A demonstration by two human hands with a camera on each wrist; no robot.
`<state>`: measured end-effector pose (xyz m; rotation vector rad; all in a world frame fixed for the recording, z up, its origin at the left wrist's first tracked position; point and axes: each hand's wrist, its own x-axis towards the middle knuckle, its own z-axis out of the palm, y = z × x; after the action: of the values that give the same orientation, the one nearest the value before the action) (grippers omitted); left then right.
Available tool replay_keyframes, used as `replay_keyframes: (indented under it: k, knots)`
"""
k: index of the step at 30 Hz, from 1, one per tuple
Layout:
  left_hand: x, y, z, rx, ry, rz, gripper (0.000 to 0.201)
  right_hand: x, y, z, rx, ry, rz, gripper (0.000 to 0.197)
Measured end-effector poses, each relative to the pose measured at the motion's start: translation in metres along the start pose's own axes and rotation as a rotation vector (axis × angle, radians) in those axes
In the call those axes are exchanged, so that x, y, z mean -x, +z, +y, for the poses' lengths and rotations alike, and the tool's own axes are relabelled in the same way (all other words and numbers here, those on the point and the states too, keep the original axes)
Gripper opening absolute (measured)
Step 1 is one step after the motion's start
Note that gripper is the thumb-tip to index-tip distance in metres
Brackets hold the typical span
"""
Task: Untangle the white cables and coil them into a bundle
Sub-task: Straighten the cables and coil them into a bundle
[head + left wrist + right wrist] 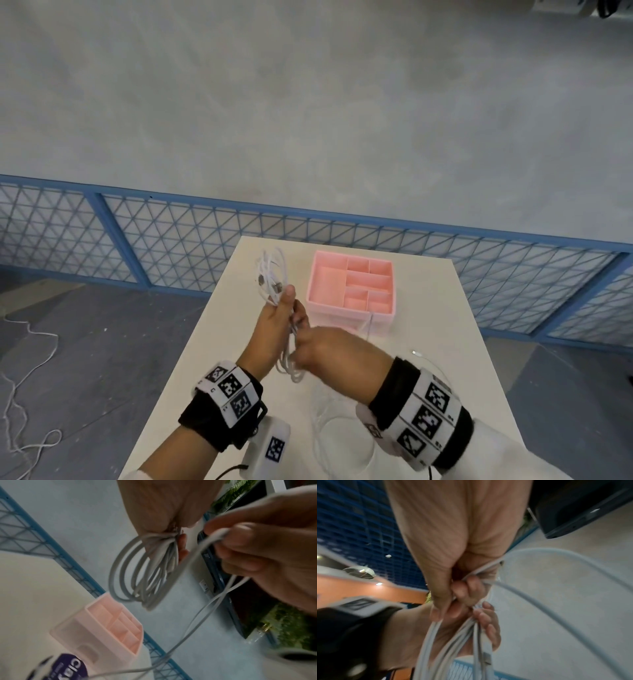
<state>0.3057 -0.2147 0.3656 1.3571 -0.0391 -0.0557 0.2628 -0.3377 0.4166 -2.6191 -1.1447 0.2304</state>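
The head camera looks down and forward over the counter [428,308] toward a blue fence [171,236]. Each wrist camera sits close behind its own hand, tilted upward, perhaps toward a ceiling. All three views share the coil [142,572] held between both hands.

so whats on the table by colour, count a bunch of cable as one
white: 1, the coiled cable bundle the left hand grips, its loose strand pinched by the right hand
pink: 1, the divided organizer box
purple: 1, a labelled item beside the box, too blurred to name
total: 3
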Motion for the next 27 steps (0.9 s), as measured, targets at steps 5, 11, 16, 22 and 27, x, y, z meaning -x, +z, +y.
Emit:
replay_keyframes:
  k: [5, 11, 16, 22, 27]
  knots:
    - [0.013, 0.017, 0.006, -0.135, -0.020, -0.049, 0.043, 0.005, -0.014, 0.012, -0.145, 0.285, 0.367, 0.034]
    - [0.024, 0.022, 0.003, -0.247, -0.135, -0.149, 0.038, 0.006, -0.008, 0.026, -0.088, 0.438, 0.328, 0.051]
    - [0.015, 0.001, 0.003, -0.154, -0.285, -0.138, 0.035, 0.023, -0.013, 0.072, -0.628, 0.414, 0.183, 0.035]
    - [-0.001, -0.042, 0.019, 0.059, -0.338, -0.008, 0.033, 0.064, -0.005, 0.127, -0.539, 0.672, 0.206, 0.020]
    - [0.001, -0.019, 0.003, -0.064, -0.304, 0.006, 0.034, 0.030, 0.013, 0.094, -0.220, 0.834, 0.619, 0.042]
